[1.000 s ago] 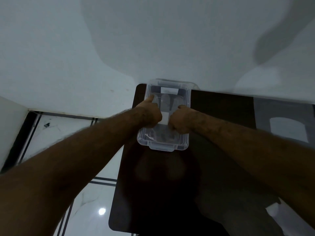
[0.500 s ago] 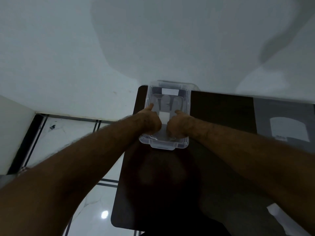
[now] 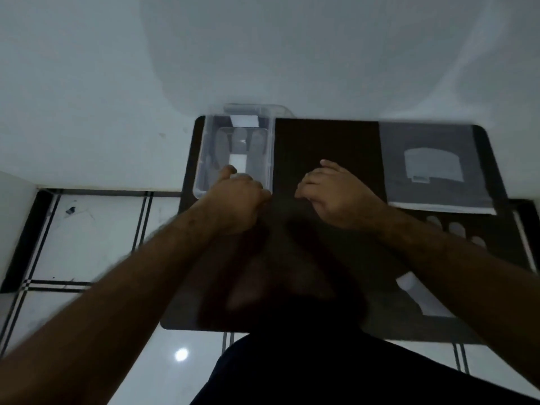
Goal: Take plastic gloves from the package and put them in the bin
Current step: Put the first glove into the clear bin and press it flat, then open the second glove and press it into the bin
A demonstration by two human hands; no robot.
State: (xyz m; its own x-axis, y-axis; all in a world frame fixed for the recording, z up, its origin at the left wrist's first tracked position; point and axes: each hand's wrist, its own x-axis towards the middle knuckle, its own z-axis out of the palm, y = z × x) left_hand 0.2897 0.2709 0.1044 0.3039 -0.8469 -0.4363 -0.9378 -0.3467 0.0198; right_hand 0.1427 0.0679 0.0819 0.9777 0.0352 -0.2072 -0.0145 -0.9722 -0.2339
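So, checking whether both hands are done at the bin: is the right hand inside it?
No: the right hand is over the dark table, right of the bin; only the left hand is at the bin's near rim.

Dim, motion-blurred, floor glare, wide-angle warp

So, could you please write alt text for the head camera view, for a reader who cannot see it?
Two bare hands reach over a dark table: the left hand at the near rim of a clear plastic bin holding plastic gloves, the right hand open over bare tabletop. A grey glove package lies far right.
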